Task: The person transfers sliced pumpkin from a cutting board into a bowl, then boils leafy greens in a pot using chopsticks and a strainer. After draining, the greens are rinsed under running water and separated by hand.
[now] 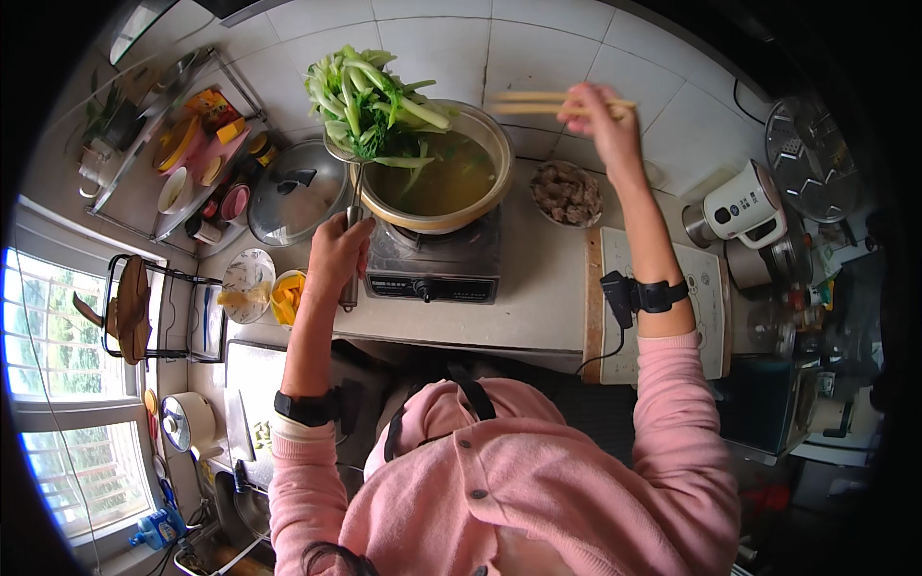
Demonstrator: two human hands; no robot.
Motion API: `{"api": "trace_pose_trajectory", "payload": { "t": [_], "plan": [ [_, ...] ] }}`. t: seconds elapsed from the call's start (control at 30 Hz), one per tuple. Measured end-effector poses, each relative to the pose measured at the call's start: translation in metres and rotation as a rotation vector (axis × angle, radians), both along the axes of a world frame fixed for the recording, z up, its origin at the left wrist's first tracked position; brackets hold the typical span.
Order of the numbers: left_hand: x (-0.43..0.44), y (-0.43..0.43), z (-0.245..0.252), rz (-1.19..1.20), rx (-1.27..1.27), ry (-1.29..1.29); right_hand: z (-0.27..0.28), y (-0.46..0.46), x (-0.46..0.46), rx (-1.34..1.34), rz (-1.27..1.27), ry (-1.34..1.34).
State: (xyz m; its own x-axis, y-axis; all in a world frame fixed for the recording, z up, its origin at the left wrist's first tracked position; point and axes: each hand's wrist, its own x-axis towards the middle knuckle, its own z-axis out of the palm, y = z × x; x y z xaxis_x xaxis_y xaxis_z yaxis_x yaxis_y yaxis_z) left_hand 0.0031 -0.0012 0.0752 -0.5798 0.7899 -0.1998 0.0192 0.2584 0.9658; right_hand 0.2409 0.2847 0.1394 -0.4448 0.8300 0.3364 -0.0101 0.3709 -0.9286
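My left hand point(338, 248) grips the handle of a wire skimmer point(358, 183) at the left rim of a wide pot point(434, 216). Heaped on the skimmer is a large bunch of leafy green vegetable point(371, 108) with pale stalks, a few of which hang over the broth point(446, 173). The pot rests on a portable gas stove point(432, 263). Up at the right, near the tiled wall, my right hand point(598, 108) holds a pair of wooden chopsticks point(529, 104), slightly blurred. Their tips point left, above and apart from the pot's right side.
A bowl of meat pieces point(566, 193) stands right of the pot, near a white board point(659, 302) and an electric appliance point(742, 205). Leftward are a glass lid point(299, 191), a patterned plate point(248, 281), a bowl of orange slices point(289, 294) and a cleaver point(238, 423).
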Motion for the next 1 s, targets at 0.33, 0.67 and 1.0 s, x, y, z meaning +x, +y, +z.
{"api": "trace_pose_trajectory", "payload": {
  "t": [0.33, 0.67, 1.0],
  "plan": [
    [0.001, -0.002, 0.01, 0.023, 0.015, -0.007, -0.103, 0.003, -0.11, 0.491, 0.149, -0.352],
    [-0.001, -0.007, 0.014, 0.048, 0.002, -0.01, -0.069, 0.015, -0.068, -0.129, 0.163, -0.07],
    [-0.005, -0.005, 0.009, 0.002, -0.004, -0.009, -0.098, -0.021, -0.091, -0.444, 0.171, -0.216]
  ]
}}
